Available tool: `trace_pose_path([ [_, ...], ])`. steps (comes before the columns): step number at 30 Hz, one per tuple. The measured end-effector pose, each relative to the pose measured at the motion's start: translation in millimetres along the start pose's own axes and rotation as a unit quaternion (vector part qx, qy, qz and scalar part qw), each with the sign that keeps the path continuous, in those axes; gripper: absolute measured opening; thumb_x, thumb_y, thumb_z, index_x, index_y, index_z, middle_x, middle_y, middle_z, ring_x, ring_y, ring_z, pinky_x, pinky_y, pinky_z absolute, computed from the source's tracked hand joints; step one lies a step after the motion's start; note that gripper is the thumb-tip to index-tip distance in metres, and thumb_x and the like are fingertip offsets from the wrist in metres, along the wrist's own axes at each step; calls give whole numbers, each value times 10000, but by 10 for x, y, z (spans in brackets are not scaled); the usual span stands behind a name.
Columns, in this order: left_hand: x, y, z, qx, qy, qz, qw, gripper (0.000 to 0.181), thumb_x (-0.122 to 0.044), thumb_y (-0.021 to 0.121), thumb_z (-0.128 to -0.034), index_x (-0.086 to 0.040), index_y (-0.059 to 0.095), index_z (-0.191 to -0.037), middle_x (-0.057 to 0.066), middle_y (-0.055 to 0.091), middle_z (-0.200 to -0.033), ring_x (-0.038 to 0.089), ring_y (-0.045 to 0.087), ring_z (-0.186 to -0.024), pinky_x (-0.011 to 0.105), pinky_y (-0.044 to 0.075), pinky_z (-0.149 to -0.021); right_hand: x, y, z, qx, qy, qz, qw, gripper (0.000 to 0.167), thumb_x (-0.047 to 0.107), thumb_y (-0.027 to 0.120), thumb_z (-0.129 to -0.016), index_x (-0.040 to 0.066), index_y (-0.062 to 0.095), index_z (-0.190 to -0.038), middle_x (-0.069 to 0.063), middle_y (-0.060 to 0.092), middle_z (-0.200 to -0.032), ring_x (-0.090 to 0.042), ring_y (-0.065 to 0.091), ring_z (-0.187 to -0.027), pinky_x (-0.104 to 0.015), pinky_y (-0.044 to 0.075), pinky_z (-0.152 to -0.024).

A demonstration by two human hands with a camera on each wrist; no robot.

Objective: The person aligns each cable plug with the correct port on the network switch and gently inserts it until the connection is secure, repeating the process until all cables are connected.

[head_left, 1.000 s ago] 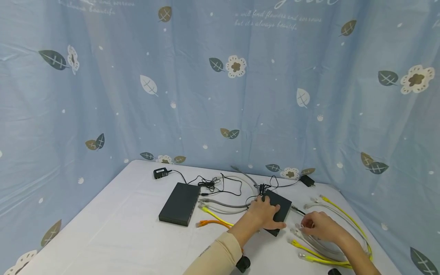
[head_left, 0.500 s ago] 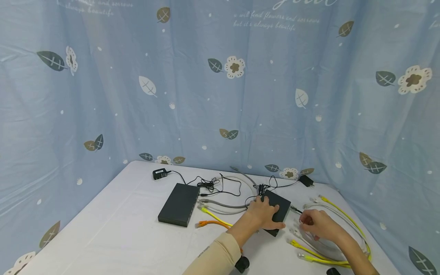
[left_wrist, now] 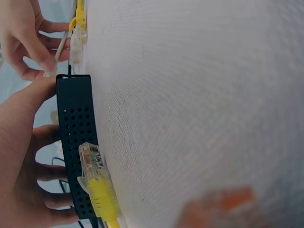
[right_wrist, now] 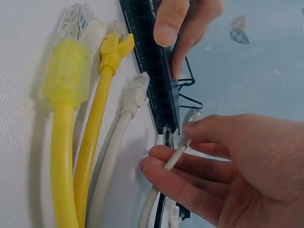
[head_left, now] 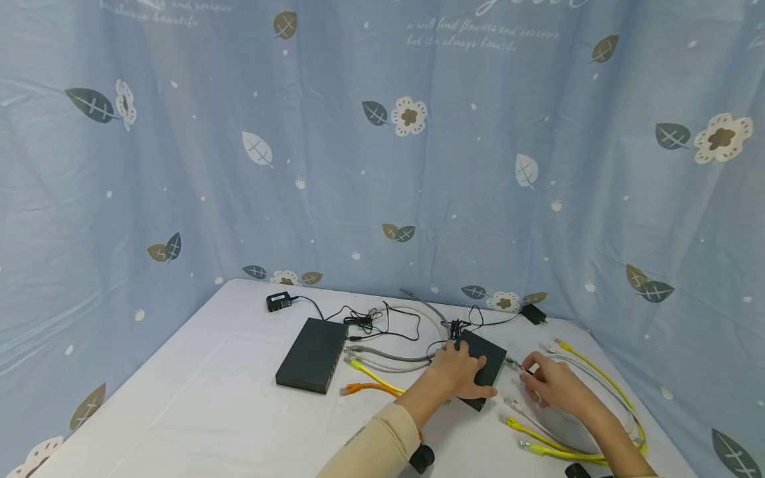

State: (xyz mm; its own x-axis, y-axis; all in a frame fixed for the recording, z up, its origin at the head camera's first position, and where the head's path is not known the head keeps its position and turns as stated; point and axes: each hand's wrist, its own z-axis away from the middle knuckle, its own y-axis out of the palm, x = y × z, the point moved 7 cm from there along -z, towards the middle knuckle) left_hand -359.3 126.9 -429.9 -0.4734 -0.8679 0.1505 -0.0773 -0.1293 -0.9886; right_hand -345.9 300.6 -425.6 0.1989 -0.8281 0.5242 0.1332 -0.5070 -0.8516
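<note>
My left hand (head_left: pixel 460 372) rests spread on top of a black network switch (head_left: pixel 493 355). In the right wrist view its thumb presses the edge above the row of ports. My right hand (right_wrist: pixel 228 171) pinches a pale network cable (right_wrist: pixel 161 183) just behind its plug (right_wrist: pixel 194 116), close to the switch's port side. The left wrist view shows that plug beside my left thumb; whether it touches a port I cannot tell. A black network cable (right_wrist: pixel 160 209) has its clear plug (right_wrist: pixel 167 137) at the end port.
A second black switch (head_left: pixel 313 355) lies left of centre. Yellow cables (head_left: pixel 552 451) curve at the right; an orange cable (head_left: pixel 367 386) and a grey cable (head_left: pixel 388 354) lie between the switches. Black power adapters (head_left: pixel 279 301) with thin cords sit along the back.
My right hand has shifted slightly away from me, bringing the pale cable's plug nearer the switch's port side. My left hand stays on the switch.
</note>
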Motion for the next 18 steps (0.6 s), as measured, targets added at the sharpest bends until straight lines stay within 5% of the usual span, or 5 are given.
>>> trace_pose_path([
  [18,-6,-3,6,-71,103,-50,9999,740,-858,360,-822,-494,363,-1467,22,414,-1522,310,473,-1328,390,521,-932,-17,-24,-55,-419,191,216,9987,164,99,591,-963,-24,663,-1045,-16,610,-660,-137,615,-586,-242,515,-520],
])
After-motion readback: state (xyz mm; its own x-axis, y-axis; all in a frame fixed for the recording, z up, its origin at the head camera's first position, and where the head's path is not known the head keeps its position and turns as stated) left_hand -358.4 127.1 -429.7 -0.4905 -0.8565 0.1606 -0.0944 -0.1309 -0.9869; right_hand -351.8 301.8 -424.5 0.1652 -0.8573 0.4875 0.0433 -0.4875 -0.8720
